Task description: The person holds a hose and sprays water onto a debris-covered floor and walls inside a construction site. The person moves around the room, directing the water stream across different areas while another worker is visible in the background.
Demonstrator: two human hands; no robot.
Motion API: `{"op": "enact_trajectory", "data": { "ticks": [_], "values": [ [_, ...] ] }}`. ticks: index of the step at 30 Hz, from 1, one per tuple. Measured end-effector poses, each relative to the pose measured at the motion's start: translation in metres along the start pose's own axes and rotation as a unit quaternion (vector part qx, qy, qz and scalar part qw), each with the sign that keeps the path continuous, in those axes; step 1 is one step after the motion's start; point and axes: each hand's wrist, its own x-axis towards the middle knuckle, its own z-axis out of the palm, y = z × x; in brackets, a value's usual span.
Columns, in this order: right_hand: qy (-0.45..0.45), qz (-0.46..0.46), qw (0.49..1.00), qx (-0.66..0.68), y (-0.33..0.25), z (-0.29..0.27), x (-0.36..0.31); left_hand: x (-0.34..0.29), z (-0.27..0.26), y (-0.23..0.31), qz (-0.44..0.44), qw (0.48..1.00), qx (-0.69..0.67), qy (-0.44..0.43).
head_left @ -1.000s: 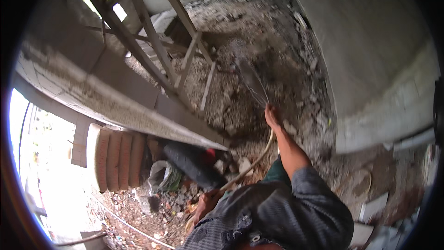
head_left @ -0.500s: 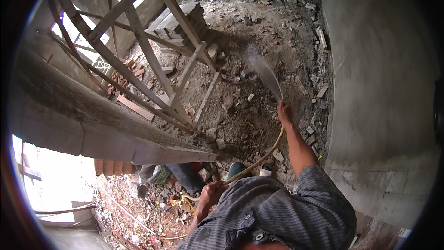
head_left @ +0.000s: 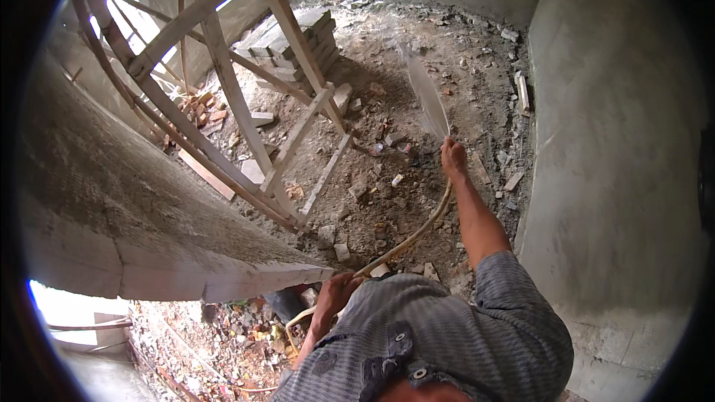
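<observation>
A pale yellow hose [head_left: 412, 240] runs between my two hands. My right hand [head_left: 453, 158] is stretched ahead and closed around the hose's far end. From that end a fan of water [head_left: 427, 94] sprays forward onto the dirt floor. My left hand [head_left: 339, 292], low beside my body, is wrapped round the hose further back. Behind it the hose bends down toward the rubble. The fingers' exact placing at the hose mouth is too small to make out.
A wooden trestle frame [head_left: 216, 52] stands at the left, near stacked grey blocks [head_left: 287, 48]. A plastered wall [head_left: 618, 149] rises on the right. A low wall edge [head_left: 156, 272] is on my left. Broken bricks [head_left: 202, 110] and rubble [head_left: 223, 335] lie about.
My right hand has moved slightly forward with the hose end, and the water still sprays. The view has shifted, and the low wall now hides more of the ground by my left hand.
</observation>
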Motion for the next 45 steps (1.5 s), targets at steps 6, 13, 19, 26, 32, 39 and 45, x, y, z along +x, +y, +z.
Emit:
{"op": "enact_trajectory", "data": {
  "ticks": [6, 13, 19, 26, 32, 39, 45],
  "values": [
    [-0.01, 0.086, 0.996, 0.009, -0.001, 0.007, 0.057, 0.052, -0.004, 0.018, -0.078, 0.996, -0.019, -0.047],
    [-0.003, 0.08, 0.997, 0.0, 0.036, 0.024, 0.137, 0.126, 0.016, 0.024, -0.07, 0.996, -0.035, -0.041],
    [-0.001, 0.155, 0.986, 0.058, 0.088, 0.017, 0.211, 0.191, 0.039, 0.068, -0.11, 0.992, -0.026, -0.049],
    [-0.011, -0.051, 0.929, -0.366, 0.145, -0.012, 0.263, 0.246, 0.059, 0.135, -0.066, 0.997, 0.011, -0.024],
    [0.013, -0.03, 0.968, -0.247, 0.172, -0.016, 0.291, 0.264, 0.077, 0.16, -0.084, 0.995, 0.016, -0.048],
    [-0.232, -0.055, 0.811, -0.534, 0.2, -0.032, 0.277, 0.287, 0.075, 0.162, -0.097, 0.99, 0.015, -0.105],
    [-0.117, 0.06, 0.941, -0.313, 0.192, -0.031, 0.286, 0.292, 0.083, 0.156, -0.063, 0.994, 0.025, -0.083]
  ]
}}
